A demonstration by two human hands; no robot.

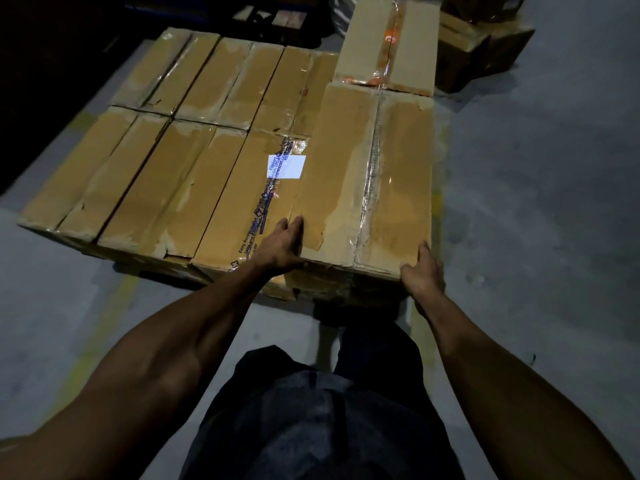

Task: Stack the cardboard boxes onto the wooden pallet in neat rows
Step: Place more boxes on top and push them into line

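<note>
Bare forearms, dark top point(311, 427), dark trousers point(374, 344).

The scene was dim, with warm light falling from above onto the tops of the cardboard boxes point(214, 140), which were the brightest area. A white label point(286, 167) was blown out to a flat glare, and clear tape point(372, 168) along one box seam gave small specular glints. The upper left corner sank into near black. The grey floor point(536, 202) looked mottled and noisy. Wide-angle distortion bowed the box edges and stretched the forearms at the lower corners. Detail was soft throughout.
</note>
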